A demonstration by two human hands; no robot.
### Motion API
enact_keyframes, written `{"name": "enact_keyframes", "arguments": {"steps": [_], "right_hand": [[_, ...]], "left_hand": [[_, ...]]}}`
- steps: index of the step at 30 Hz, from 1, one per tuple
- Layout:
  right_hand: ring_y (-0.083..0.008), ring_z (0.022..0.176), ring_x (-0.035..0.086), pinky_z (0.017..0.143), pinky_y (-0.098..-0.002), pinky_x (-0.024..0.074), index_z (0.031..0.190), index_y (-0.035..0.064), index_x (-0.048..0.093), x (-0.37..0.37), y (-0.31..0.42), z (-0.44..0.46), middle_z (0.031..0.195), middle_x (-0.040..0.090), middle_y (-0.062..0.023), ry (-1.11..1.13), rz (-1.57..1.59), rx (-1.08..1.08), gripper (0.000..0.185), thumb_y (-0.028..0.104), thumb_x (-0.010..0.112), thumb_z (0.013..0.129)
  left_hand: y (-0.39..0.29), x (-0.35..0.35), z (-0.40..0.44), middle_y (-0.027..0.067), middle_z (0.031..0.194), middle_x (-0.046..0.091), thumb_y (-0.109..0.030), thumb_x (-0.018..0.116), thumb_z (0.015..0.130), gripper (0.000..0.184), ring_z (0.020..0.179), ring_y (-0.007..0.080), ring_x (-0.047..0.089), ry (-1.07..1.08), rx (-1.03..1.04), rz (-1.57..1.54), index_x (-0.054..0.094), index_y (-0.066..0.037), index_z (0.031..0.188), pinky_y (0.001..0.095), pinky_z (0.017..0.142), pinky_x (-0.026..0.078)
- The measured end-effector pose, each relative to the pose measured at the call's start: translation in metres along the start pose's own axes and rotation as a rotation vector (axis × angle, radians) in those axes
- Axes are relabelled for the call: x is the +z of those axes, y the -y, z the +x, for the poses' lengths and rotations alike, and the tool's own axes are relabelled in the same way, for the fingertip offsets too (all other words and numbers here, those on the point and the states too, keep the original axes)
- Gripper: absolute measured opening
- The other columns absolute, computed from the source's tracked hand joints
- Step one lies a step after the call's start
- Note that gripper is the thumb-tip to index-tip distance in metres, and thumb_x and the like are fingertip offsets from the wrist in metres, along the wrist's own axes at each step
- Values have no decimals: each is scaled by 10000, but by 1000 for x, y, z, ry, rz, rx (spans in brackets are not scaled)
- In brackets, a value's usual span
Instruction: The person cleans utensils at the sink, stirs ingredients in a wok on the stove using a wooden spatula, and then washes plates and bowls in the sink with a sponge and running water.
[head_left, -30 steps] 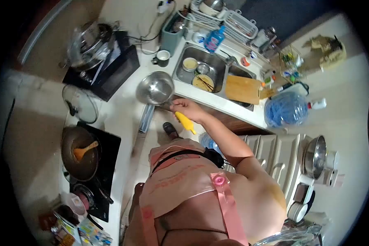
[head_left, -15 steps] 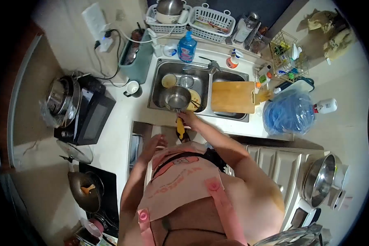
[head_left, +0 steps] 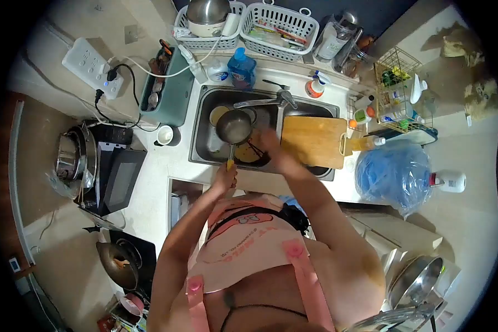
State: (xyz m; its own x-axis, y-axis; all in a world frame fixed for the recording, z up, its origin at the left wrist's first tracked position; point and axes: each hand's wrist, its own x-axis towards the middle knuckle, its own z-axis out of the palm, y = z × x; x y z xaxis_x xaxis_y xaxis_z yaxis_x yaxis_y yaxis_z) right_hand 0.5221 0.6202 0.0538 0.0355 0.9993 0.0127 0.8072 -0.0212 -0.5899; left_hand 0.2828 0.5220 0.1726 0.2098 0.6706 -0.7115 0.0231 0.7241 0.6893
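My left hand (head_left: 225,178) is closed around the yellow handle of a small metal saucepan (head_left: 234,126), held level over the left basin of the sink (head_left: 196,130). My right hand (head_left: 268,141) is over the same basin, just right of the saucepan; motion blur hides its fingers. Below it lie dark chopsticks (head_left: 255,148) across a pale yellowish dish (head_left: 246,154). A bowl (head_left: 218,114) sits behind the saucepan, which partly covers another round container. The faucet (head_left: 282,100) has its spout turned toward the left basin.
A wooden cutting board (head_left: 312,141) lies over the right basin. Behind the sink stand a blue soap bottle (head_left: 242,72) and a spray bottle (head_left: 315,87). A mug (head_left: 165,135) is on the left counter, a plastic-wrapped blue water jug (head_left: 394,176) on the right.
The saucepan handle has passed from my right hand to my left. My right hand has moved forward over the sink. The faucet spout now points further left, and the whole view has shifted.
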Motion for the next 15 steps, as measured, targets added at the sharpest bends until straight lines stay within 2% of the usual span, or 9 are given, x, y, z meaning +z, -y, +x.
{"name": "enact_keyframes", "arguments": {"steps": [2, 4, 6, 7, 9, 12, 15], "right_hand": [[-250, 541, 563, 466, -352, 428, 971, 44, 637, -25, -50, 56, 687, 603, -86, -94, 1232, 839, 400, 390, 435, 974], [-230, 520, 550, 455, -350, 426, 894, 39, 647, -59, -78, 85, 725, 630, -105, -289, 1470, 783, 428, 392, 422, 984], [-213, 533, 575, 449, -356, 439, 875, 25, 644, -82, -89, 105, 748, 645, -101, -319, 1332, 698, 408, 341, 421, 1004], [-211, 590, 630, 491, -358, 498, 908, -4, 648, -97, -75, 113, 798, 679, -108, -398, 1213, 775, 349, 254, 442, 1021], [-228, 699, 698, 584, -343, 565, 962, -27, 645, -59, -124, 133, 860, 706, -130, -360, 704, 674, 277, 185, 477, 1023], [-244, 802, 721, 678, -334, 585, 1003, -42, 651, -110, -59, 106, 960, 724, -166, -335, 1293, 659, 202, 118, 537, 958], [-254, 814, 726, 687, -332, 586, 1039, -50, 629, -112, -68, 102, 979, 723, -159, -214, 1243, 588, 180, 73, 521, 967]], "left_hand": [[1, -1, 7, 23, 765, 509, -266, 561, 1014, 216, 530, 115, 460, -18, 71, 135, 490, -77, 1091, 280, 445, 377], [-11, 4, 5, 11, 745, 511, -264, 567, 1012, 217, 526, 105, 464, -20, 159, 190, 497, -75, 1095, 273, 445, 382], [-17, 0, 5, 2, 737, 513, -265, 574, 1009, 225, 519, 95, 466, -14, 200, 218, 505, -74, 1104, 270, 447, 389], [-19, -2, 9, -2, 739, 515, -267, 578, 1006, 232, 515, 91, 465, -1, 198, 215, 509, -73, 1112, 271, 449, 393], [-25, -5, 20, -6, 737, 513, -270, 584, 1004, 245, 509, 86, 466, 1, 199, 214, 512, -72, 1129, 270, 453, 398], [-15, -14, 33, -13, 713, 496, -274, 586, 1004, 272, 508, 82, 468, 0, 210, 205, 502, -72, 1166, 263, 457, 393], [-16, -16, 33, -16, 710, 488, -269, 589, 1003, 275, 507, 82, 462, -34, 184, 192, 494, -75, 1173, 261, 457, 384]]}}
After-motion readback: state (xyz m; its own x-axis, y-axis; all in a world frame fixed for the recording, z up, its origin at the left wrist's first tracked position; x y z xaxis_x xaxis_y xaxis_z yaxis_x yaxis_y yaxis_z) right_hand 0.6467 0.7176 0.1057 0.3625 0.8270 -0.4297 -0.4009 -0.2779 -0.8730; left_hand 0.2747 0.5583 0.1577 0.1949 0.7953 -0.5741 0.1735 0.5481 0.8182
